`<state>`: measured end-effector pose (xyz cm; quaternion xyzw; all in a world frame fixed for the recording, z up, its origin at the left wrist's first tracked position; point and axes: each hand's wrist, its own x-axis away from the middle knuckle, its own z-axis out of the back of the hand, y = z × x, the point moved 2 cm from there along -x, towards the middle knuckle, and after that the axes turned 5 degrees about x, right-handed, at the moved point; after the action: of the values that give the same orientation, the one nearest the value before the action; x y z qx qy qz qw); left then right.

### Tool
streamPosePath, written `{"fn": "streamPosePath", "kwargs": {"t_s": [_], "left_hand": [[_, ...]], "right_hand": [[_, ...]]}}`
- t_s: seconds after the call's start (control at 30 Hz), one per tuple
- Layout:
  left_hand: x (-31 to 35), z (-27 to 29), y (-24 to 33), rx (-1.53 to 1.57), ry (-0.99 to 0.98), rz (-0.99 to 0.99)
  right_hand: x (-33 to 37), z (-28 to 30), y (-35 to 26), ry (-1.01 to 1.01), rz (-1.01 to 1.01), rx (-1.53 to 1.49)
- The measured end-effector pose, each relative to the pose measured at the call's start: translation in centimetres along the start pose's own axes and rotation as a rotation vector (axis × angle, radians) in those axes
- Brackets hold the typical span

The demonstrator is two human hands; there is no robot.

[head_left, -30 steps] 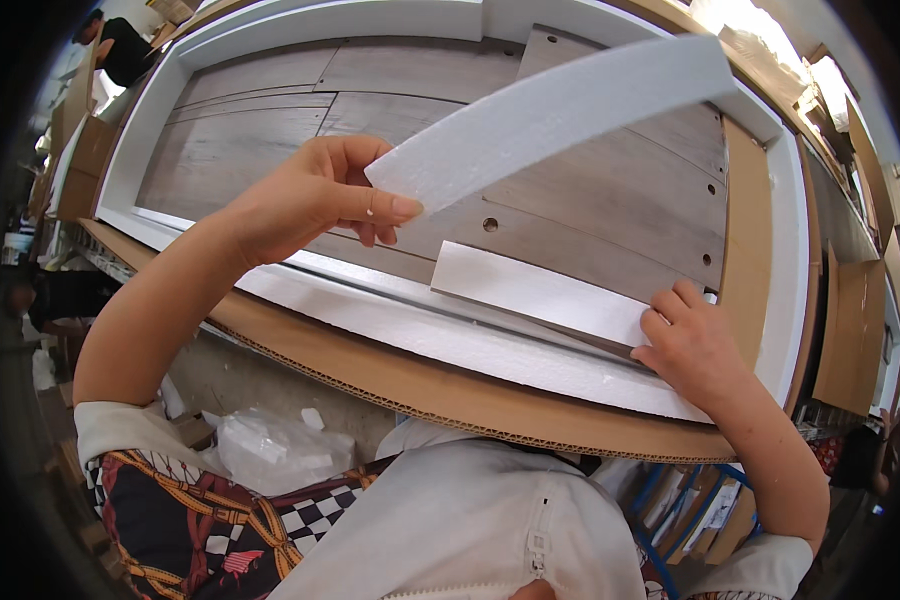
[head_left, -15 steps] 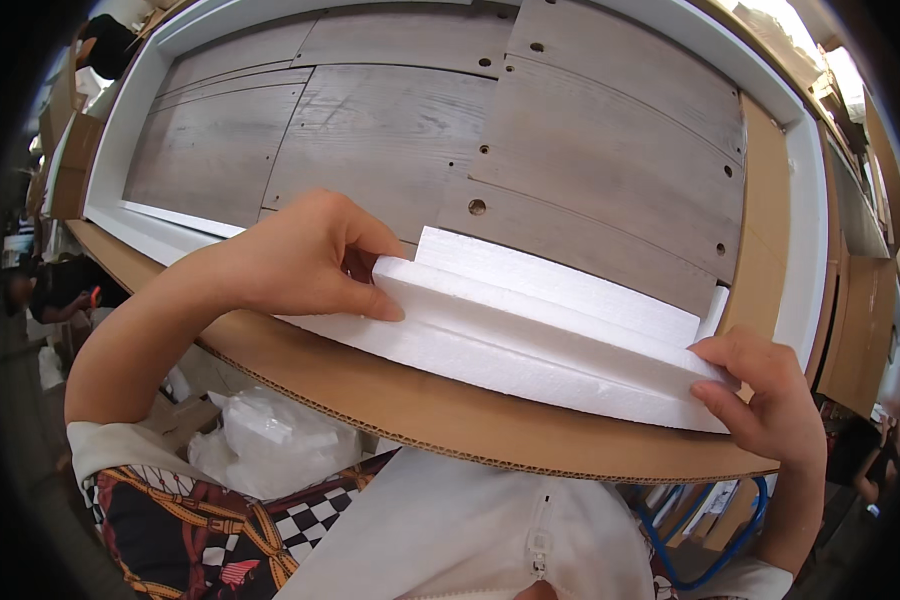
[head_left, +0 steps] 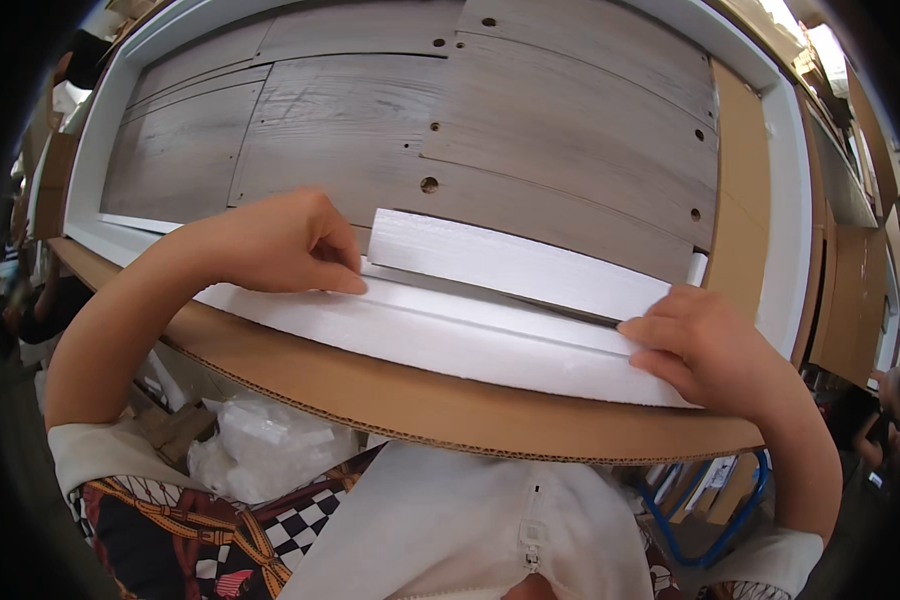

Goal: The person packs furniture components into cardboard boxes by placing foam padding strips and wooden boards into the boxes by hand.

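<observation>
A long white foam strip [head_left: 480, 308] lies low along the near inner side of a box. At its left end my left hand [head_left: 295, 245] is closed, thumb and fingers pinching the strip. My right hand [head_left: 705, 345] pinches its right end the same way. Just behind it, a second white foam piece [head_left: 520, 262] rests against grey wood-grain boards [head_left: 570, 125]. A dark gap shows between the two pieces toward the right. In front runs the box's white foam edge [head_left: 400, 345].
The box's brown cardboard rim [head_left: 450, 420] curves along the near side. Cardboard [head_left: 742, 170] and a white foam border stand at the right. Below are a clear plastic bag [head_left: 270, 440] and a blue metal frame [head_left: 715, 550]. Blurred people appear at the outer edges.
The foam strip in my hands has gone down from standing above the near edge to lying low beside it. Both hands have shifted left and slightly farther away with it.
</observation>
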<state>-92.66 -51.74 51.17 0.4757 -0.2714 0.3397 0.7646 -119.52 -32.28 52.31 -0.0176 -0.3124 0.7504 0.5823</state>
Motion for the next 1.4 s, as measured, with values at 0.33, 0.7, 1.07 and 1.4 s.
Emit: {"fn": "streamPosePath", "kwargs": {"t_s": [0.33,0.7,1.07,1.4], "left_hand": [[-0.9,-0.4,-0.8,0.179,0.134,0.237],[-3.4,-3.0,0.4,0.774,0.033,0.140],[-4.0,-1.5,-1.2,0.755,0.241,-0.052],[-4.6,-1.0,-0.8,0.283,0.361,0.118]], "right_hand": [[2.4,0.6,2.3,-0.036,-0.162,0.022],[8.8,0.1,0.1,0.704,-0.417,-0.428],[12.4,-1.5,-3.6,0.928,-0.246,-0.198],[10.4,-3.8,-5.7,0.995,-0.015,-0.095]]}}
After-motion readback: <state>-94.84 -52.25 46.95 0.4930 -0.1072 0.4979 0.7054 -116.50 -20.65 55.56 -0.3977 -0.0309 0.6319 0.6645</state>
